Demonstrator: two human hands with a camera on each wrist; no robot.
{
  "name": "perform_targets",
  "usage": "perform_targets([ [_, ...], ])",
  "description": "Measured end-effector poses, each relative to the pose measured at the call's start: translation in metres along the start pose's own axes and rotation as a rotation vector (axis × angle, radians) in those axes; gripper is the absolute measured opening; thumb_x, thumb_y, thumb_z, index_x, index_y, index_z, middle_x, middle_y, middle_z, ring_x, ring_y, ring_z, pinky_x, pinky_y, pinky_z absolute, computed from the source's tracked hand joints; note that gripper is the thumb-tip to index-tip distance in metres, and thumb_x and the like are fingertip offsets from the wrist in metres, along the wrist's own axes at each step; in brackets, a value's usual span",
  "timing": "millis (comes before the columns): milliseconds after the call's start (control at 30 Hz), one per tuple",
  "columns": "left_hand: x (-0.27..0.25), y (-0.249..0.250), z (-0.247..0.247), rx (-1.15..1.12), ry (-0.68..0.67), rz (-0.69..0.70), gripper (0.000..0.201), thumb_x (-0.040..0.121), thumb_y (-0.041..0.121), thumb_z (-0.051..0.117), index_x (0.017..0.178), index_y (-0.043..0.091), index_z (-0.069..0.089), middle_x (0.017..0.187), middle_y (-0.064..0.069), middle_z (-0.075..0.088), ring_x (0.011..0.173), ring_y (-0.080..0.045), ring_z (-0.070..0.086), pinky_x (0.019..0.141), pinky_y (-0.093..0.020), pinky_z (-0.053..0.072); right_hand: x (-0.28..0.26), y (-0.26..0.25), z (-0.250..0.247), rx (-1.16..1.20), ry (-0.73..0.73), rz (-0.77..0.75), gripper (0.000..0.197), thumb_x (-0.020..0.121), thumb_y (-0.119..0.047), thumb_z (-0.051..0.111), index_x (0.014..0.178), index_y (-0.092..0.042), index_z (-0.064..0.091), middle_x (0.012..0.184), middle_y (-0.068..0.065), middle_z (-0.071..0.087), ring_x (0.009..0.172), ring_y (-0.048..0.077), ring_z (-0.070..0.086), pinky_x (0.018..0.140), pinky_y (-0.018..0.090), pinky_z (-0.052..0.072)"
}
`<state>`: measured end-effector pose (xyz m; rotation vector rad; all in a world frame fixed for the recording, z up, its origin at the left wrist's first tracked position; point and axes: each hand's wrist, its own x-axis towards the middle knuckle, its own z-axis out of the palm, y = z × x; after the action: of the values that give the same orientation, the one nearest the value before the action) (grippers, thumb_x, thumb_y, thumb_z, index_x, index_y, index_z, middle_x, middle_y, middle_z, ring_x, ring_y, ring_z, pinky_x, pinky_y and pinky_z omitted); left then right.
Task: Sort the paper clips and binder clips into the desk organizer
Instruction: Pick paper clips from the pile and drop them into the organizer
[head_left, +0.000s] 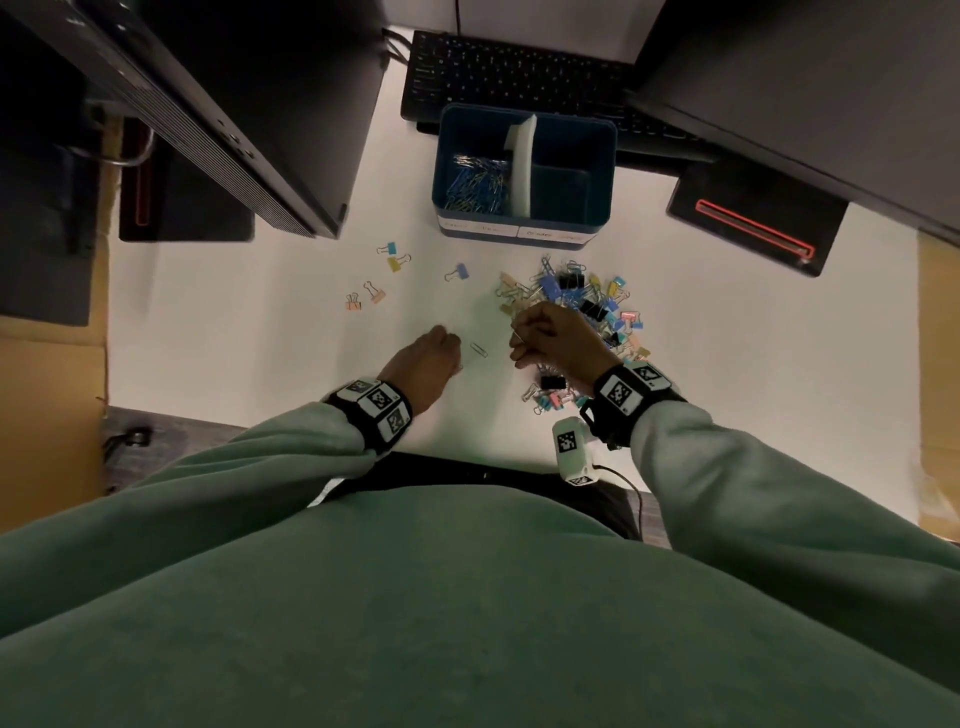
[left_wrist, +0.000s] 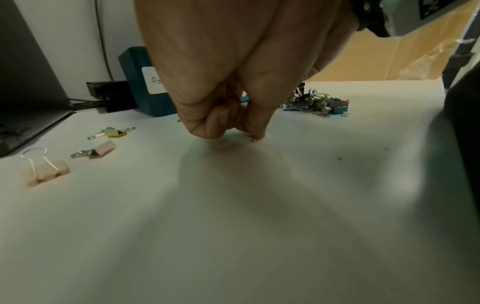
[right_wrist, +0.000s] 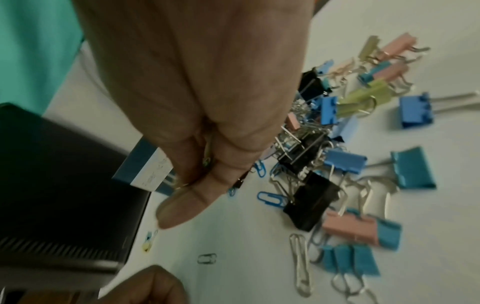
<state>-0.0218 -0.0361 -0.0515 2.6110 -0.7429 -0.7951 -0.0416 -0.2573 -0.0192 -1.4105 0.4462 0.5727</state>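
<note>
While the right hand (head_left: 553, 338) hangs over the near-left edge of the clip heap, its grip is clenched on a few thin paper clips (right_wrist: 207, 158), pinched between thumb and curled fingers; their exact number cannot be told. The left hand (head_left: 426, 364) rests knuckles-down on the white worktop (head_left: 260, 353), fingers curled and tips touching the surface; whether its grip holds anything cannot be told. Between the two hands lies one loose silver paper clip (head_left: 479, 349), touching neither. Beyond the right hand spreads the heap (head_left: 587, 312) of binder clips and paper clips, blue, black, pink, yellow and teal, too tangled to count. Five stray binder clips lie to the left, well apart from the heap: a blue one (head_left: 387, 249) and a yellow one (head_left: 399, 261) together, two pink ones (head_left: 363, 299) nearer the person, and a single blue one (head_left: 457, 272) towards the middle. Farther back stands the blue desk organizer (head_left: 602, 171), split by a white divider (head_left: 522, 166) into two compartments: the left holds a mass of blue and silver paper clips (head_left: 475, 182), the right shows only its floor. Behind it sits a black keyboard (head_left: 509, 73), with dark monitor stands on both sides.
</note>
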Motion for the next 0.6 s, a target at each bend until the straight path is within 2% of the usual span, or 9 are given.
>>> perform_targets([
  [100,0.0,-0.004,0.003,0.036,0.043,0.043,0.018,0.096,0.016,0.051,0.095,-0.002,0.052,0.102,-0.02,0.047,0.082,-0.037,0.056,0.069,-0.048,0.051,0.001,0.0,0.0,0.181,-0.067,0.028,0.009,0.097,0.004,0.048,0.096,-0.002,0.055,0.082,0.014,0.062,0.065,0.019,0.067,0.064,0.027,0.059],
  [267,-0.001,-0.006,0.006,0.014,0.111,0.076,0.01,0.092,0.01,0.057,0.092,0.0,0.053,0.097,-0.019,0.05,0.079,-0.036,0.056,0.068,-0.046,0.051,0.005,0.003,0.002,0.236,-0.091,0.093,0.016,0.095,0.006,0.044,0.095,-0.003,0.058,0.085,0.014,0.06,0.067,0.02,0.064,0.065,0.029,0.058],
  [300,-0.001,-0.005,0.006,0.021,0.105,0.081,0.007,0.091,0.007,0.056,0.091,0.0,0.053,0.096,-0.019,0.05,0.079,-0.036,0.056,0.068,-0.046,0.051,0.006,0.002,0.003,0.257,-0.099,0.109,0.014,0.093,0.004,0.046,0.094,-0.003,0.058,0.085,0.014,0.06,0.067,0.021,0.063,0.064,0.03,0.058],
  [367,0.0,-0.003,0.007,0.04,0.086,0.068,0.004,0.089,0.0,0.055,0.092,0.0,0.053,0.097,-0.019,0.05,0.078,-0.036,0.056,0.068,-0.048,0.051,0.007,0.0,0.007,0.217,-0.092,0.126,0.007,0.091,-0.01,0.054,0.09,-0.005,0.058,0.08,0.012,0.06,0.065,0.021,0.061,0.06,0.031,0.054],
  [433,0.0,-0.003,0.008,0.033,0.071,0.056,0.007,0.087,-0.004,0.053,0.093,0.0,0.052,0.097,-0.019,0.049,0.077,-0.036,0.056,0.068,-0.048,0.051,0.009,-0.002,0.014,-0.048,-0.026,0.067,0.025,0.094,-0.029,0.058,0.081,-0.008,0.056,0.071,0.007,0.057,0.058,0.017,0.055,0.054,0.03,0.05],
  [467,0.0,-0.004,0.008,0.004,0.068,0.049,0.008,0.087,-0.005,0.052,0.093,0.0,0.052,0.098,-0.019,0.049,0.078,-0.035,0.056,0.07,-0.047,0.05,0.011,-0.001,0.019,-0.244,0.011,0.016,0.033,0.097,-0.035,0.054,0.078,-0.009,0.055,0.067,0.005,0.056,0.054,0.016,0.052,0.053,0.029,0.047],
  [533,-0.001,-0.006,0.006,-0.087,0.074,0.041,0.011,0.086,-0.007,0.048,0.092,0.001,0.053,0.098,-0.019,0.05,0.079,-0.033,0.055,0.074,-0.042,0.048,0.017,0.002,0.028,-0.579,0.061,-0.077,0.035,0.101,-0.034,0.045,0.08,-0.009,0.056,0.071,0.002,0.059,0.058,0.016,0.053,0.058,0.028,0.043],
  [600,-0.004,-0.007,0.0,-0.213,0.095,0.034,0.02,0.081,-0.01,0.044,0.088,0.007,0.049,0.094,-0.015,0.049,0.078,-0.028,0.051,0.074,-0.039,0.044,0.022,0.007,0.036,-0.804,0.049,-0.154,0.027,0.102,-0.024,0.045,0.088,-0.004,0.056,0.083,0.009,0.066,0.072,0.024,0.06,0.066,0.034,0.047],
])
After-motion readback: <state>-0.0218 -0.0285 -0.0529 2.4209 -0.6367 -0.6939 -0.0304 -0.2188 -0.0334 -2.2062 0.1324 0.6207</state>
